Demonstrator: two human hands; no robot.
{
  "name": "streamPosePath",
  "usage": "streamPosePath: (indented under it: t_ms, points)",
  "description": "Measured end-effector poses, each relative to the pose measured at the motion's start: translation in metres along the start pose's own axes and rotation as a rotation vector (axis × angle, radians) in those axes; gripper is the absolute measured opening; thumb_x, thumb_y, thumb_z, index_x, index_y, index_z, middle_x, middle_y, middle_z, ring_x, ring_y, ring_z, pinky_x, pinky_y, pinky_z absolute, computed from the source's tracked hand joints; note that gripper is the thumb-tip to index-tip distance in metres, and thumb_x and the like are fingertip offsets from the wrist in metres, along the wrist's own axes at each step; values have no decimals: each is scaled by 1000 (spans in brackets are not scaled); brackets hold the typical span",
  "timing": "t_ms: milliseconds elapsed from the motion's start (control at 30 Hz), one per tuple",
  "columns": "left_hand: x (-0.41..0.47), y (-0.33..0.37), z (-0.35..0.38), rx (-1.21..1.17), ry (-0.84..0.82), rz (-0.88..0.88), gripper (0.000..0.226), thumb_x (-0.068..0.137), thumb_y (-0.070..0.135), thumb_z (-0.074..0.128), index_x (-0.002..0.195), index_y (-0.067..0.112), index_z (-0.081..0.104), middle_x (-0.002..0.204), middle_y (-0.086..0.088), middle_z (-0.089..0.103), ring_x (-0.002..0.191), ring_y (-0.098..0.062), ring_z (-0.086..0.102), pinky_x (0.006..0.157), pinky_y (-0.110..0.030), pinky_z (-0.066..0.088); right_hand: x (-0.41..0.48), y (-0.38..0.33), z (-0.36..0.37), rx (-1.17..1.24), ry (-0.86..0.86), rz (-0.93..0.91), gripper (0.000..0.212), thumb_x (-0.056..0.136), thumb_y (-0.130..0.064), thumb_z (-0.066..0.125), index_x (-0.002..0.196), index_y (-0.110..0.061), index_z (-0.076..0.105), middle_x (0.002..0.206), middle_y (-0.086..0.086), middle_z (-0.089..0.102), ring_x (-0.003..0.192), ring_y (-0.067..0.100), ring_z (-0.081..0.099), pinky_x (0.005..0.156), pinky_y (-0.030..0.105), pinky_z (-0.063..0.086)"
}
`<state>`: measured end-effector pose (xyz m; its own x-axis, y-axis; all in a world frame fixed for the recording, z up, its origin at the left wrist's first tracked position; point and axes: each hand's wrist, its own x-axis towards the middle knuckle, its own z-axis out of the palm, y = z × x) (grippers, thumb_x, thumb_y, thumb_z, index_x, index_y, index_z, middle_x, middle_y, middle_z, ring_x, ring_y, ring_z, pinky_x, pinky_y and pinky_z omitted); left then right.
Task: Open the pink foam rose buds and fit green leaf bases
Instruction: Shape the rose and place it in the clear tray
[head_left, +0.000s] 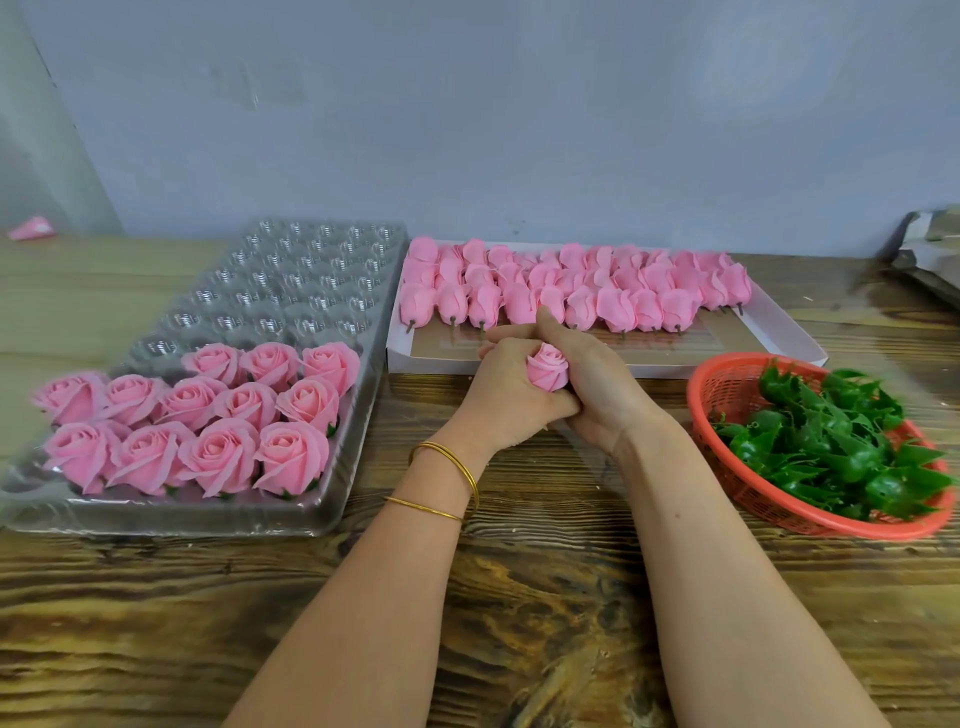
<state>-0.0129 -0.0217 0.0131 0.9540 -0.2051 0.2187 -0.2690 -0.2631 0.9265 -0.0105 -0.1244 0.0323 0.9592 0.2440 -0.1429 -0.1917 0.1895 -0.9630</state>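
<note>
Clasped the rose bud at mid-frame, left hand and right hand both curled round it, and probably needed gentle, even petal-peeling lest the foam tear.

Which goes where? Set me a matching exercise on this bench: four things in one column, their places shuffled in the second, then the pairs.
Column A
1. opened roses
2. closed buds
3. leaf bases
4. held bud

Column B
a. in the red basket at the right
b. gripped between the left hand and right hand
c. in the near rows of the clear tray at the left
d. lying in rows in the white box at the back

Pairs: 1-c, 2-d, 3-a, 4-b
</note>
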Motion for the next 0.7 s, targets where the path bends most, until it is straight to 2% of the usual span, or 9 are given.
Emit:
streamPosePath:
  t_ms: [200,267,367,467,533,600,700]
  points:
    - [0,1,0,-25,9,7,27,68,-10,74,93,-3,70,92,-22,70,90,-31,69,80,-50,56,0,1,-1,33,26,-22,42,104,-34,44,115,-2,68,108,17,72,93,21,71,69,27,57]
    - [0,0,-1,-34,0,14,22,70,-10,74,90,-3,70,88,-23,70,85,-29,69,75,-46,58,1,2,-1,8,50,-67,38,104,-32,45,107,-4,71,100,16,74,89,20,72,67,26,57]
    - [0,0,-2,-57,8,26,13,72,-10,73,81,-1,69,78,-18,70,72,-16,66,65,-34,54,3,6,-1,-89,135,-201,33,103,-28,49,90,-10,73,80,9,75,76,16,71,59,25,55]
    - [0,0,-2,-41,24,13,18,73,-9,74,89,-5,69,89,-21,71,85,-31,68,73,-41,56,7,11,-3,-160,213,-294,30,100,-25,55,78,-20,76,79,6,74,81,20,70,79,39,58]
    - [0,0,-3,-25,30,17,16,73,-8,73,84,2,69,85,-15,71,80,-28,67,68,-35,55,9,12,-5,-231,272,-316,31,99,-22,56,75,-23,76,81,8,74,85,26,70,88,50,56]
    - [0,0,-4,-10,41,17,16,73,-6,73,79,8,68,80,-9,70,73,-23,65,64,-31,51,12,13,-6,-283,346,-330,31,99,-19,55,74,-22,74,81,9,73,86,30,69,89,57,54]
    - [1,-2,-5,41,60,7,16,71,0,74,86,4,71,84,-10,73,82,-26,67,69,-32,52,12,10,-5,-257,435,-331,33,94,-27,55,66,-24,73,81,11,73,89,36,69,88,59,53]
